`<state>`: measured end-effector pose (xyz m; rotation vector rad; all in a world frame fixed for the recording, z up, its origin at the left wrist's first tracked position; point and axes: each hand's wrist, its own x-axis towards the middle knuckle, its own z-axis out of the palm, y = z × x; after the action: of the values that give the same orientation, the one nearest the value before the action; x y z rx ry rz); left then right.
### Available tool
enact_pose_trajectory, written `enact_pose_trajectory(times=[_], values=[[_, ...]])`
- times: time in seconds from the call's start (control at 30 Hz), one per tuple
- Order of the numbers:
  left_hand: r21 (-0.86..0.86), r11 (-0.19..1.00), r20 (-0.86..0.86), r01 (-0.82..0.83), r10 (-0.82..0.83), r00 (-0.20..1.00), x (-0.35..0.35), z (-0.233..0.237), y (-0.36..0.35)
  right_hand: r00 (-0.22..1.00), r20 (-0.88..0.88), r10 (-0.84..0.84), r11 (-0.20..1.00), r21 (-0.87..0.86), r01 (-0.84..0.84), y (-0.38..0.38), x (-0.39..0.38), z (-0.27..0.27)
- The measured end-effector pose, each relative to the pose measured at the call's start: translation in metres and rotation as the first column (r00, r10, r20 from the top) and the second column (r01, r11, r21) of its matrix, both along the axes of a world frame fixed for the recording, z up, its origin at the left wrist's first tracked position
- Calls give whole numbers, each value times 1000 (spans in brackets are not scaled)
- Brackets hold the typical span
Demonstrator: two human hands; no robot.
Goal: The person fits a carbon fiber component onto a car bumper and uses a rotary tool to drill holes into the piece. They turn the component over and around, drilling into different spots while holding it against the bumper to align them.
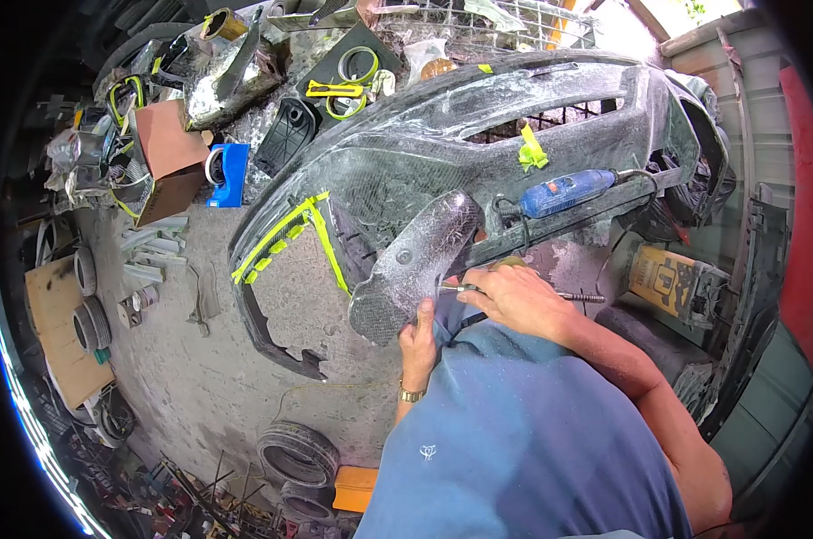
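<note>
My left hand (417, 346), with a gold watch at the wrist, grips the lower edge of a curved, dust-covered carbon-fibre panel (415, 256), thumb on its face. Closed around a slim metal rotary tool handpiece (581, 297), my right hand (519, 298) is at the panel's right edge. The handpiece's tip (444, 286) points left and lies close to that edge; contact cannot be made out. Behind the panel lies a large dark car bumper (379, 148) coated in white dust. A blue rotary tool (568, 192) rests on the bumper.
Yellow-green tape (285, 235) lines an opening in the bumper. Behind it are a yellow utility knife (334, 89), tape rolls (359, 65) and a blue tape dispenser (230, 175). Tyres (298, 454) lie on the floor. A yellow-brown box (662, 274) stands at right.
</note>
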<state>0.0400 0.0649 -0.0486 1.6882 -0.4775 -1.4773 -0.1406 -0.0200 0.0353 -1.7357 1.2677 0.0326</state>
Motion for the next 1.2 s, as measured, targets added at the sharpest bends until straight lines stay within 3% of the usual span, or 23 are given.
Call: enact_pose_trajectory(times=[0.03, 0.17, 0.23, 0.63, 1.17, 1.2], values=[[-7, 999, -92, -52, 51, 994, 0, 0, -1, 1000, -1, -1, 1000, 1, 1, 1, -1, 0], [-28, 986, -188, -166, 158, 969, -7, 8, -9, 996, -66, -61, 997, -57, 58, 2, -3, 5], [-75, 995, -127, -69, 59, 990, -2, -2, -2, 993, -109, -49, 997, -62, 42, 2, -3, 6], [-56, 998, 104, -22, 28, 994, -14, 14, -5, 989, -146, 10, 965, -257, -48, 9, 0, -10], [-89, 995, 51, -42, 47, 998, -14, 19, -7, 998, -53, -38, 975, -219, 25, 16, -1, -14], [-27, 999, 6, -34, 35, 999, -10, 20, -5, 997, -55, -56, 970, -239, 41, 16, -2, -16]])
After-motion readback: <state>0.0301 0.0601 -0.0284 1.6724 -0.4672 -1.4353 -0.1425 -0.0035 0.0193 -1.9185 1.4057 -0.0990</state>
